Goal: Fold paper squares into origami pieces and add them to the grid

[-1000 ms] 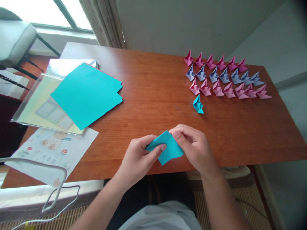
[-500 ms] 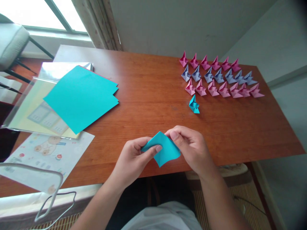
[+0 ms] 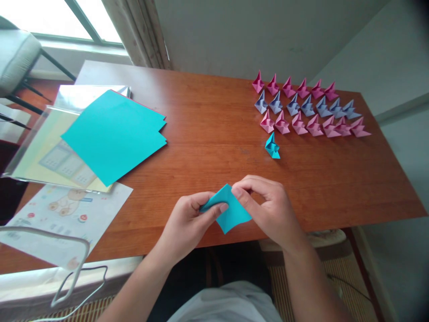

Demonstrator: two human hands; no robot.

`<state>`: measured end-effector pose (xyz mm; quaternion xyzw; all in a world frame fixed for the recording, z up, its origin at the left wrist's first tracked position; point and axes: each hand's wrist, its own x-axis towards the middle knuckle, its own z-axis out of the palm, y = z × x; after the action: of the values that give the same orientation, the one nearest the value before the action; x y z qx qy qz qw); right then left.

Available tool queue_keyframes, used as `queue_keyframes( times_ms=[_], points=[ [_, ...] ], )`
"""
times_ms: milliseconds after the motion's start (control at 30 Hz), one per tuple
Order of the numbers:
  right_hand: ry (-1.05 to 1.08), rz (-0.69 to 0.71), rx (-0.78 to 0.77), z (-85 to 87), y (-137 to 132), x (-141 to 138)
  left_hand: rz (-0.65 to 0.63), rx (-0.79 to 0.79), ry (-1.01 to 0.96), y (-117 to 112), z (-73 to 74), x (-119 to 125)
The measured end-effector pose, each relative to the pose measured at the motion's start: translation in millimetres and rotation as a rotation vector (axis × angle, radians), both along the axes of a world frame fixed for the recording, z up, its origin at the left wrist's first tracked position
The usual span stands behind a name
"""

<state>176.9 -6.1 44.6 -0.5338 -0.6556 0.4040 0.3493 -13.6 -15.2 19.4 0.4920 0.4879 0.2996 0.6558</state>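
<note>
Both my hands pinch a small folded piece of teal paper (image 3: 230, 213) just above the near edge of the wooden table (image 3: 214, 129). My left hand (image 3: 187, 226) grips its left corner between thumb and fingers. My right hand (image 3: 268, 210) pinches its top right part, thumb on the upper face. A finished teal folded figure (image 3: 272, 146) stands on the table beyond my right hand. Behind it stand three rows of folded figures, pink (image 3: 291, 86), blue-violet (image 3: 301, 106) and pink (image 3: 311, 126).
A stack of flat teal sheets (image 3: 114, 134) lies at the left on a clear plastic sleeve (image 3: 67, 134) with printed paper. A printed sheet (image 3: 63, 219) hangs over the near left edge. A grey chair (image 3: 16, 53) stands far left by the window.
My hands and the folded paper have stayed in nearly the same place. My right thumb has slid a little leftward along the paper's top. The view shifted slightly.
</note>
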Motion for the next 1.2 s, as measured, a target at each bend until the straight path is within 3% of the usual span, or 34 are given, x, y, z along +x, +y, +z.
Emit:
queue_keyframes(
  times_ms=[633, 900, 1200],
  points=[
    [-0.108, 0.021, 0.08, 1.3, 0.2, 4.8, -0.025, 0.016, 0.034, -0.7, -1.2, 2.1],
    [-0.052, 0.101, 0.001, -2.0, 1.3, 13.7, 0.027, 0.044, 0.032, -0.7, -0.2, 1.0],
    [-0.113, 0.071, 0.062, -5.1, -1.3, 13.6, 0.064, 0.035, 0.032, 0.3, 1.5, 0.2]
  ],
)
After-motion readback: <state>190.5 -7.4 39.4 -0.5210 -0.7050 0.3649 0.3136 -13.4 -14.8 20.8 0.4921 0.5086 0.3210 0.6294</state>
